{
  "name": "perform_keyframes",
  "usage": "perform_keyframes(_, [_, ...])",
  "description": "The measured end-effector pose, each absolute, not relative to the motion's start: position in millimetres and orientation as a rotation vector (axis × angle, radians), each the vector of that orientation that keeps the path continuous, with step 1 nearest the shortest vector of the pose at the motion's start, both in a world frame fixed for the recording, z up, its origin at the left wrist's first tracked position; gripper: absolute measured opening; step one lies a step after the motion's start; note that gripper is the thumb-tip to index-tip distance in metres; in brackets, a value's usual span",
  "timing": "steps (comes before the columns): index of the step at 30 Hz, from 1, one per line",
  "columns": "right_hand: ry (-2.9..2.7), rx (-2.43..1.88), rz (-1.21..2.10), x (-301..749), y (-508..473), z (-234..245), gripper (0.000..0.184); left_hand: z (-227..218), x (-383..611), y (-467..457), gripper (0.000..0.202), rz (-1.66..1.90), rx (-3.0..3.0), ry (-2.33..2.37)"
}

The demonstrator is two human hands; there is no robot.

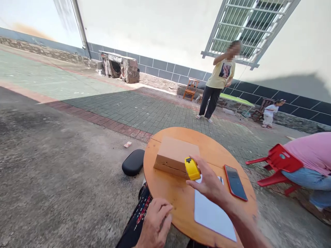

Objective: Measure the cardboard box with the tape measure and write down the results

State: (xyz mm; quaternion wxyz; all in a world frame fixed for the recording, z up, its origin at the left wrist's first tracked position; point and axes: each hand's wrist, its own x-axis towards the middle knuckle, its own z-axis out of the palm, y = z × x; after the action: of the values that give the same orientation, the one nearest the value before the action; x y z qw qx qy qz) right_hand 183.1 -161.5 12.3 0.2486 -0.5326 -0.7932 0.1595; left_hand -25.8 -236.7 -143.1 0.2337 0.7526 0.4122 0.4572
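My right hand (207,181) is closed around a yellow tape measure (192,168), with the fingers over its top and the thumb below. The tape measure is held up just in front of a brown cardboard box (174,148) on the round wooden table (162,186). Under my right forearm lies a white sheet of paper (212,215), partly hidden by the arm. My left hand (156,222) rests near the table's front left edge, fingers loosely bent and apart from the thumb, with nothing in it.
A phone with a red case (236,182) lies on the table's right side. Left of the table, a black case (133,162) is on the ground. A person on a red plastic chair (284,162) sits at right. Another person (219,75) and a child (270,112) stand farther back.
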Motion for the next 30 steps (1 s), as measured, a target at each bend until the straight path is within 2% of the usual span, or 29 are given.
perform_keyframes(6, [-2.424, -1.559, 0.348, 173, -72, 23, 0.075, -167, -25, -226, 0.019, 1.307, 2.421, 1.135])
perform_keyframes(12, [-2.572, -1.498, 0.318, 164, -52, 28, 0.081, -175, -22, -227, 0.017, 1.349, 2.461, 1.202])
perform_keyframes(14, [-2.461, -1.502, 0.226, 171, -64, 33, 0.070, -174, -22, -230, 0.018, 1.361, 2.411, 1.227])
perform_keyframes(18, [-2.153, -1.678, 0.152, 215, -106, 35, 0.033, -174, -26, -236, 0.023, 1.323, 2.433, 1.199])
perform_keyframes(23, [-2.113, -2.116, 0.131, 295, -176, -4, 0.028, -178, -29, -234, 0.025, 1.318, 2.486, 1.215])
perform_keyframes(30, [-2.242, -2.116, -0.059, 336, -214, -73, 0.035, -179, -28, -233, 0.024, 1.282, 2.595, 1.238])
